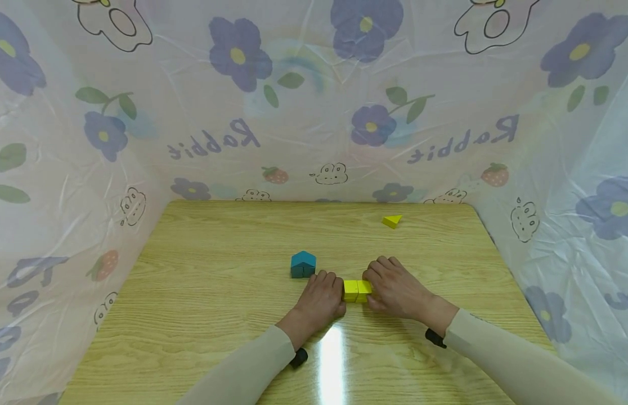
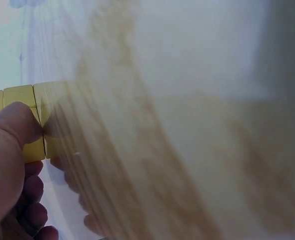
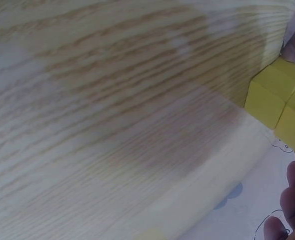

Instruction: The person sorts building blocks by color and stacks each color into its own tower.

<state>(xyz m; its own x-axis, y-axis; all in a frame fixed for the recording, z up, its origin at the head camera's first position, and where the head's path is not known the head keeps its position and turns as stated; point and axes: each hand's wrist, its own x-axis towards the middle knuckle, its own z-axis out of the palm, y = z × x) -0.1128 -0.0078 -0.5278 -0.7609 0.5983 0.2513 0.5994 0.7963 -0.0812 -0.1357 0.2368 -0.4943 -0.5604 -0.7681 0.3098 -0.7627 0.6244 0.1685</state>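
Observation:
Two yellow cubes (image 1: 351, 291) stand side by side between my hands, touching, low over the wooden table. My left hand (image 1: 321, 295) grips the left end. In the left wrist view its thumb (image 2: 22, 122) presses on the face of the yellow cube (image 2: 18, 94), with the other fingers curled below. At the right end, my right hand (image 1: 397, 289) pinches the cubes; the right wrist view shows its fingers (image 3: 292, 200) curled beside the yellow blocks (image 3: 267, 102). Just beyond the left hand sits a blue house-shaped group of blocks (image 1: 303, 264).
A yellow triangular block (image 1: 392, 221) lies near the back edge of the wooden table (image 1: 218, 315), right of the middle. Printed curtains (image 1: 304, 140) close off the back and both sides. A bright light reflection crosses the tabletop in front.

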